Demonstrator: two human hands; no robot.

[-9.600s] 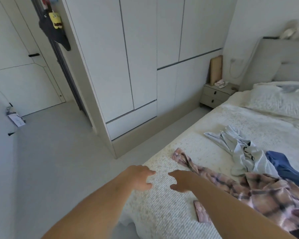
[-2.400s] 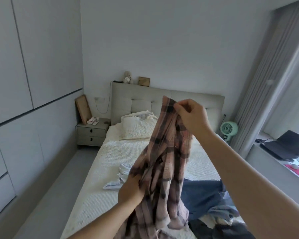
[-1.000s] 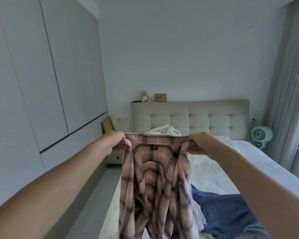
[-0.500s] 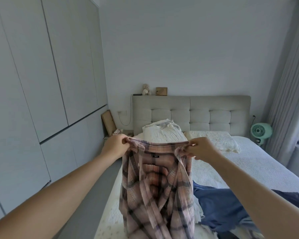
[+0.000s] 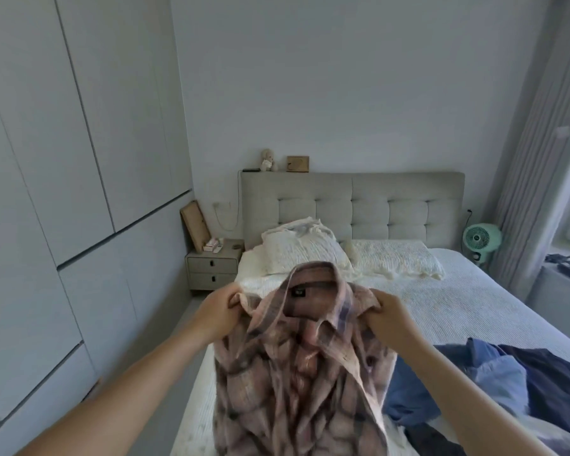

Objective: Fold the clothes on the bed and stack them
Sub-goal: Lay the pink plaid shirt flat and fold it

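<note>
White walls and tall pale cupboards frame the bed (image 5: 474,307) you face, its quilted cover running up to a grey tufted headboard (image 5: 408,205). Your left hand (image 5: 218,312) and right hand (image 5: 387,315) each have their fingers curled tight round a shoulder of the pink plaid shirt (image 5: 297,383), one on either side of the collar, which stands up between them with its dark label showing. From your grip the shirt hangs down over the bed's near end, its lower part blurred. Just right of your right forearm lies a heap of blue clothes (image 5: 494,383) on the cover. Beyond your hands sit two pillows (image 5: 392,258); past your left hand, a nightstand (image 5: 213,269). Far right stands a green fan (image 5: 481,240).
</note>
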